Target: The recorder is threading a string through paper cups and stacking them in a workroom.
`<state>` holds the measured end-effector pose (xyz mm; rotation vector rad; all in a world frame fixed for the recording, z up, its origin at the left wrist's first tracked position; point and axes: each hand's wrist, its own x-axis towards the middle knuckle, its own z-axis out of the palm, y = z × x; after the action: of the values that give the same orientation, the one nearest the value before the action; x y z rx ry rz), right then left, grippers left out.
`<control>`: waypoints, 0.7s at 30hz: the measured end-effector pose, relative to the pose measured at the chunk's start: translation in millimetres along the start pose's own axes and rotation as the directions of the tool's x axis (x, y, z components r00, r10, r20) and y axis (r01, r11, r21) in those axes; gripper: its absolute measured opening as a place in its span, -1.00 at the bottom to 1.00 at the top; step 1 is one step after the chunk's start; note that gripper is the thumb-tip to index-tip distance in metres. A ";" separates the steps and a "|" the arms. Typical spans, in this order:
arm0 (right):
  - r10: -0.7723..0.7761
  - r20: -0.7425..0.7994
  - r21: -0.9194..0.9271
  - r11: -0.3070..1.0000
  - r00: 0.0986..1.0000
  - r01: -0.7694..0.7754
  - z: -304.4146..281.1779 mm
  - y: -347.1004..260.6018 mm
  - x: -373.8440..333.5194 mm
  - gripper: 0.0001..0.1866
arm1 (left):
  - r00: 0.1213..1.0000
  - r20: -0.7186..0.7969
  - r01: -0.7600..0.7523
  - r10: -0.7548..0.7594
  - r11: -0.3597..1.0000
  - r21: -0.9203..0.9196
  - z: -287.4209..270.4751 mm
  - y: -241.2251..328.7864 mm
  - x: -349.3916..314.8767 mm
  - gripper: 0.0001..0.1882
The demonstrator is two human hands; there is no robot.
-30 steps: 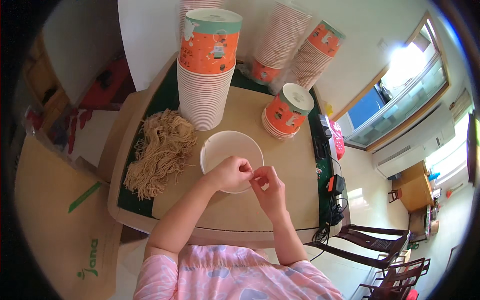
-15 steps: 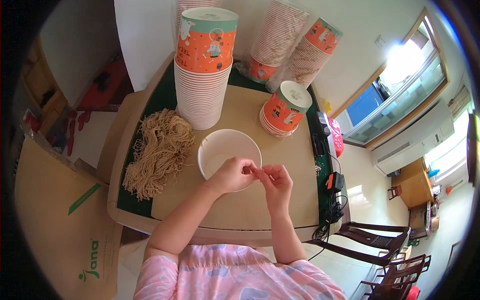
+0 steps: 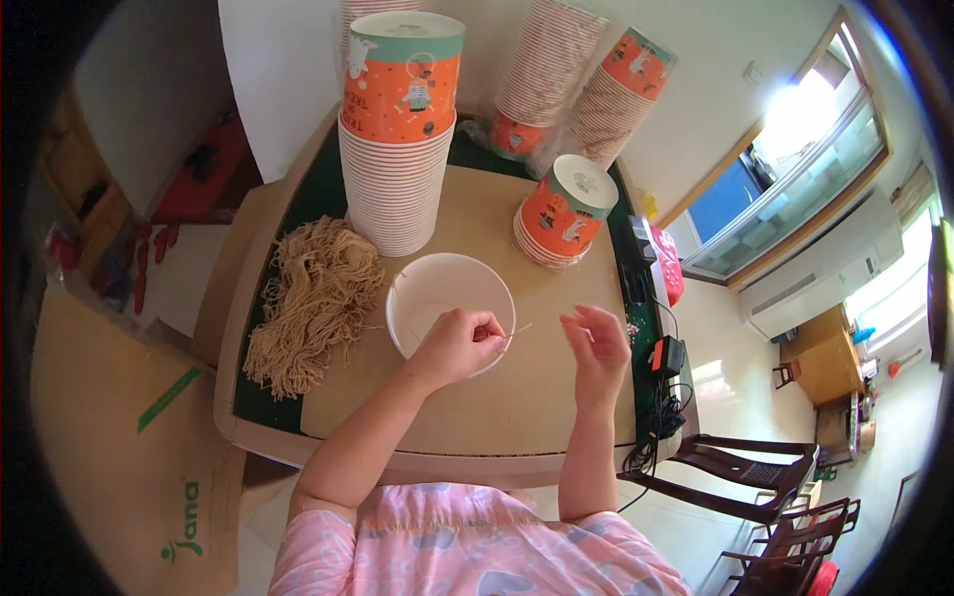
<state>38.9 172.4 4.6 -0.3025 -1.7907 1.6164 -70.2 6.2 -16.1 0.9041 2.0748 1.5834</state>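
A white paper bucket lies or stands on the table with its wide mouth towards me. My left hand is over its near rim, thumb and forefinger pinched on a thin beige string, whose short end sticks out to the right. A bit of string also shows by the bucket's left rim. To the right, apart from the bucket, my right hand is raised with its fingers loosely bent and nothing visible in them. A heap of beige strings lies left of the bucket.
A tall stack of orange-and-green paper buckets stands behind the strings. A shorter stack is at the right, with wrapped stacks beyond. Cables and a black adapter line the table's right edge. A cardboard box stands at left.
My right hand has come away from the left and moved right, its fingers loosening. My left hand stays almost in place, and the string end now shows between its fingertips.
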 end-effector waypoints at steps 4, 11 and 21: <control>-0.098 0.400 -0.412 0.869 0.911 0.274 6.7 -19.4 11.6 -0.59 | 0.999 0.043 0.021 -0.021 1.000 -0.007 -1.9 -0.4 -1.0 -0.90; 0.094 0.454 -0.450 0.883 0.886 0.137 5.6 0.6 17.6 -0.69 | 1.000 0.001 0.000 0.000 1.000 0.007 -0.2 3.8 -1.9 -0.92; 0.006 0.439 -0.438 0.874 0.899 0.208 -3.9 1.4 13.4 -0.93 | 0.999 -0.021 -0.027 0.027 0.999 0.029 -2.1 3.3 -3.4 -0.92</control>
<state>31.1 183.6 7.6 -0.0616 -2.5020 1.2015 -68.2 2.9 -12.7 0.9328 2.1136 1.5872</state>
